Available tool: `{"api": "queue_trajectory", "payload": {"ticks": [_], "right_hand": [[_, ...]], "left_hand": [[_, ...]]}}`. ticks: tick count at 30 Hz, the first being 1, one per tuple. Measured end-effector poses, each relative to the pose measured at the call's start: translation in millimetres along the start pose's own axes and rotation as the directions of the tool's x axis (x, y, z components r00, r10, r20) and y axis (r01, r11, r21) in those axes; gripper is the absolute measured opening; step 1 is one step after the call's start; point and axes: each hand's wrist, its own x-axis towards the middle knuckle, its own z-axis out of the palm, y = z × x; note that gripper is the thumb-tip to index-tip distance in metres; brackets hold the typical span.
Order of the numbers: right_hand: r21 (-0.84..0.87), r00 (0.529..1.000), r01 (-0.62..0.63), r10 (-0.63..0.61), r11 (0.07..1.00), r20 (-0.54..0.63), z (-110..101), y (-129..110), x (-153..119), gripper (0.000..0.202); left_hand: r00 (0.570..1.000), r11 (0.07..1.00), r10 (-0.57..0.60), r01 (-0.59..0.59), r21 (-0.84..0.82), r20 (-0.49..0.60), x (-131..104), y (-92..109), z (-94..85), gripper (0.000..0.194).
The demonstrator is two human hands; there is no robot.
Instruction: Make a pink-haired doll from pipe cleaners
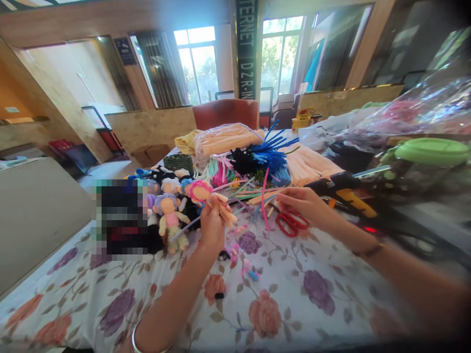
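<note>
My left hand (212, 225) is closed around a small pipe-cleaner doll (201, 191) with a pink-rimmed, peach head; its peach limbs stick out past my fingers. A pale purple pipe cleaner (187, 228) slants down to the left beside that hand. My right hand (303, 203) has its thumb and fingers pinched together; what lies between them, if anything, I cannot make out. Just left of those fingertips stands a bright pink pipe cleaner (264, 201). Under the right hand lie red-handled scissors (290, 223). A finished-looking doll with lilac hair (170, 220) leans left of my left hand.
More dolls (171, 185) crowd the left. Behind my hands lie blue pipe cleaners (270, 152), a plastic-wrapped peach bundle (228, 139) and loose peach stems (312, 164). A black-and-yellow tool (355, 202) and green lid (430, 151) are at right. Scraps (252, 274) dot the flowered tablecloth (283, 289).
</note>
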Motion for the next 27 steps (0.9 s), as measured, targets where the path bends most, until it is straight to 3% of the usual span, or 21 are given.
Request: {"api": "queue_trajectory", "payload": {"ticks": [4, 9, 11, 15, 18, 21, 25, 27], "right_hand": [[0.123, 0.999, -0.003, 0.01, 0.992, -0.054, 2, 2, 2, 0.037], [0.304, 0.96, 0.179, -0.098, 0.936, -0.264, -5, -3, 7, 0.033], [0.345, 0.953, 0.212, -0.116, 0.914, -0.28, -11, -7, 8, 0.034], [0.323, 0.974, 0.144, -0.076, 0.936, -0.214, -25, -14, 3, 0.028], [0.167, 0.992, 0.08, -0.061, 0.983, -0.111, -36, -15, -3, 0.028], [-0.149, 0.999, 0.019, -0.025, 0.989, -0.043, -49, -14, -9, 0.037], [-0.533, 1.0, -0.026, 0.024, 0.846, -0.009, -63, -8, -13, 0.032], [-0.655, 0.999, 0.04, -0.036, 0.755, 0.019, -63, -4, -14, 0.024]], "left_hand": [[0.993, 0.99, 0.105, -0.1, 0.098, -0.051, -2, 1, 2.3, 0.033], [0.989, 0.983, 0.14, -0.132, 0.128, -0.055, -3, 3, 3.7, 0.028], [0.991, 0.988, 0.114, -0.105, 0.109, -0.074, -2, 3, 3.2, 0.029], [0.99, 0.996, 0.061, -0.052, 0.07, -0.126, 0, 4, 1.7, 0.031], [0.977, 0.99, 0.124, -0.11, 0.085, -0.175, 1, 3, -0.6, 0.031], [0.935, 0.961, 0.264, -0.235, 0.145, -0.235, 5, 1, -4.1, 0.028], [0.809, 0.857, 0.504, -0.426, 0.291, -0.301, 11, -3, -10.0, 0.019], [0.761, 0.816, 0.564, -0.455, 0.356, -0.32, 14, -4, -12.9, 0.016]]}}
